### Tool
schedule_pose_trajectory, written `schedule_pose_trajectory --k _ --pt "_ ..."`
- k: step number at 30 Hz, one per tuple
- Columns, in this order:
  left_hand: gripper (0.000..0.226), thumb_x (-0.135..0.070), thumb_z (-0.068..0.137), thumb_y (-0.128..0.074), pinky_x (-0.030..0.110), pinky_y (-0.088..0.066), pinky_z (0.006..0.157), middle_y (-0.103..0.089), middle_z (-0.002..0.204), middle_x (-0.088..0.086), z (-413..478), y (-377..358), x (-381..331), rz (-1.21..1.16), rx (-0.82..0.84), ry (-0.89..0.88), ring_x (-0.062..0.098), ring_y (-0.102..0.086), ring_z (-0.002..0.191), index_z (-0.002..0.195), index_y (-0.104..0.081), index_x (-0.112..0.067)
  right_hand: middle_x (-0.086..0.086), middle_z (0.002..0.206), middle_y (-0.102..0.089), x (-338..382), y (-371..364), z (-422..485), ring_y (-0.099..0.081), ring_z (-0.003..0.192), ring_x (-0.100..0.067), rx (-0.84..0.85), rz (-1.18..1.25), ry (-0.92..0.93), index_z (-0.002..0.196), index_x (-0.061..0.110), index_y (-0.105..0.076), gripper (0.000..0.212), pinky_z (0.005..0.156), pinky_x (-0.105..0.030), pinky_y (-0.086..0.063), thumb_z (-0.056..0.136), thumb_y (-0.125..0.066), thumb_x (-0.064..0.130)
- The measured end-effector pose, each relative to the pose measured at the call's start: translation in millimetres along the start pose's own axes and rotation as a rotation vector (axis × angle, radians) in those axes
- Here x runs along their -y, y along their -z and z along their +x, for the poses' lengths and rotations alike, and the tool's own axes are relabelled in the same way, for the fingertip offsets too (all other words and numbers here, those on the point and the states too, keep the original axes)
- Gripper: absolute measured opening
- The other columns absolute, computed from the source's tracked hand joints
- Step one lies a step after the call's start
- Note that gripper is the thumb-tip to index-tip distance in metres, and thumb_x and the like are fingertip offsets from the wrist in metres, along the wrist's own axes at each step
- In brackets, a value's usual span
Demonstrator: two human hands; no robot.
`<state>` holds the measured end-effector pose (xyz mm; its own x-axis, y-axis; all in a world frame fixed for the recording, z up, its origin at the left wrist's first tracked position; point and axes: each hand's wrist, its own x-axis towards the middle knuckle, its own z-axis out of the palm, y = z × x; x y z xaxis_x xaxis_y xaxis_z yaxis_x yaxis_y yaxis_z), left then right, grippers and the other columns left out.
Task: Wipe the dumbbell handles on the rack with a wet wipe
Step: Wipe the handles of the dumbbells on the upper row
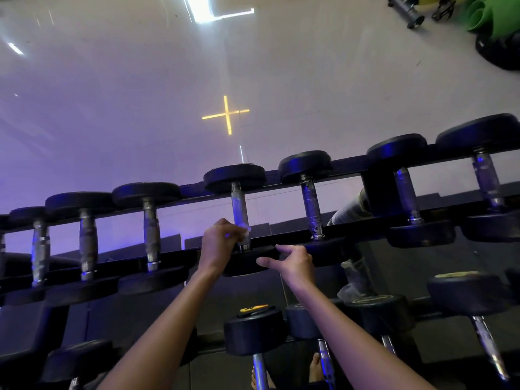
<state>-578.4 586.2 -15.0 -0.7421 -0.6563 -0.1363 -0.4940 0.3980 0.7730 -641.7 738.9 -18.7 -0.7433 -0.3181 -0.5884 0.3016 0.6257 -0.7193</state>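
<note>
the wet wipe (245, 231) is a small white scrap bunched up against the lower end of a dumbbell handle (240, 213), the knurled metal one roughly in the middle of the top row of the rack (349, 231). only a bit of the wipe shows past the fingers. the left hand (218, 244) has its fingers curled and pinching the wipe right onto that handle, just above where it meets the near black head (247, 263).

the right hand (292, 263) sits just beside it, a little lower and to the right. its fingers are loosely spread, index and thumb pointing left toward the near head of the same dumbbell, close to it or maybe brushing it, can't really tell. it isn't holding anything.

the far head (234, 178) of that dumbbell rests on the back rail. more dumbbells line the same row on both sides, three clearly to the left and three to the right, all with metal handles and black round heads. a lower row of dumbbells (254, 330) sits under the forearms. past the rack there's a mirror (112, 108) with purple light and a yellow cross-shaped glow (226, 114). green rolled mats (478, 15) show up top right.
</note>
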Motion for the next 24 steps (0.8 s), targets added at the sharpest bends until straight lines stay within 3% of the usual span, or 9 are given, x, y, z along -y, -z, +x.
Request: schedule_pose_trajectory --k 3,5,8,12,15,18,20,22,24 --pt "0.016 0.001 0.076 -0.07 0.016 -0.044 0.063 -0.065 0.074 -0.001 22.5 1.0 -5.5 -0.201 -0.133 0.17 -0.003 -0.059 0.059 0.076 -0.074 -0.015 -0.009 0.116 -0.065 -0.4 -0.1 -0.7 -0.06 0.108 -0.021 0.011 0.006 -0.002 0.119 0.011 -0.063 0.072 0.09 -0.027 -0.045 0.056 -0.087 0.037" --pt "0.029 0.0 0.075 -0.07 0.027 -0.047 0.069 -0.067 0.068 -0.004 48.6 0.4 -3.9 -0.365 -0.251 0.312 0.007 -0.059 0.063 0.065 -0.072 -0.027 -0.008 0.115 -0.065 -0.3 0.2 -1.6 -0.06 0.107 -0.02 0.01 0.002 0.0 0.119 0.012 -0.063 0.072 0.088 -0.024 -0.044 0.057 -0.087 0.038" --pt "0.018 -0.01 0.078 -0.073 0.039 -0.053 0.077 -0.068 0.073 0.0 63.8 -6.2 3.9 -0.563 -0.309 0.432 0.018 -0.059 0.068 0.068 -0.071 -0.024 -0.008 0.114 -0.065 -1.5 0.1 -0.4 -0.06 0.107 -0.02 0.013 0.001 0.001 0.119 0.012 -0.063 0.072 0.086 -0.024 -0.044 0.056 -0.087 0.039" --pt "0.006 -0.007 0.084 -0.068 0.026 -0.053 0.061 -0.065 0.073 0.005 26.4 -8.4 4.7 -0.547 -0.17 0.391 0.011 -0.058 0.058 0.088 -0.068 -0.002 -0.007 0.112 -0.066 -1.5 1.1 -0.7 -0.061 0.105 -0.02 0.008 0.002 0.003 0.119 0.013 -0.063 0.071 0.087 -0.024 -0.044 0.057 -0.087 0.038" --pt "0.004 -0.005 0.081 -0.07 0.026 -0.054 0.055 -0.064 0.067 0.005 18.5 0.0 4.1 -0.55 -0.075 0.455 0.011 -0.059 0.053 0.08 -0.066 -0.005 -0.007 0.11 -0.067 -1.2 2.2 -0.3 -0.061 0.104 -0.02 0.009 0.002 0.006 0.119 0.013 -0.063 0.071 0.087 -0.025 -0.045 0.057 -0.087 0.039" --pt "0.012 0.0 0.086 -0.062 0.024 -0.053 0.054 -0.058 0.061 0.006 47.0 -1.1 -2.1 -0.689 -0.157 0.537 0.015 -0.054 0.054 0.079 -0.062 -0.009 -0.007 0.108 -0.067 -1.6 1.9 -0.8 -0.061 0.102 -0.02 0.011 0.001 0.007 0.12 0.012 -0.063 0.072 0.082 -0.022 -0.043 0.058 -0.087 0.038" --pt "0.018 -0.011 0.093 -0.055 0.025 -0.042 0.053 -0.048 0.057 0.004 63.3 -8.3 -10.5 -0.721 -0.186 0.556 0.015 -0.043 0.055 0.076 -0.058 -0.012 -0.008 0.108 -0.067 -1.4 1.3 -1.0 -0.061 0.102 -0.019 0.008 0.009 0.007 0.12 0.011 -0.062 0.072 0.082 -0.022 -0.043 0.058 -0.086 0.037" --pt "0.024 -0.021 0.098 -0.047 0.023 -0.037 0.052 -0.043 0.057 0.001 61.0 -14.9 -11.7 -0.682 -0.127 0.564 0.013 -0.04 0.055 0.079 -0.057 -0.012 -0.008 0.107 -0.067 -1.5 0.8 -0.7 -0.062 0.101 -0.02 0.003 0.009 0.007 0.12 0.011 -0.063 0.072 0.084 -0.024 -0.044 0.057 -0.087 0.037" --pt "0.022 -0.011 0.099 -0.041 0.023 -0.04 0.055 -0.042 0.061 0.0 43.5 -12.6 -3.0 -0.654 -0.015 0.562 0.013 -0.042 0.058 0.086 -0.058 -0.01 -0.008 0.106 -0.067 -2.1 0.1 0.1 -0.062 0.101 -0.02 0.003 0.014 0.003 0.119 0.011 -0.063 0.073 0.085 -0.025 -0.045 0.056 -0.087 0.037"
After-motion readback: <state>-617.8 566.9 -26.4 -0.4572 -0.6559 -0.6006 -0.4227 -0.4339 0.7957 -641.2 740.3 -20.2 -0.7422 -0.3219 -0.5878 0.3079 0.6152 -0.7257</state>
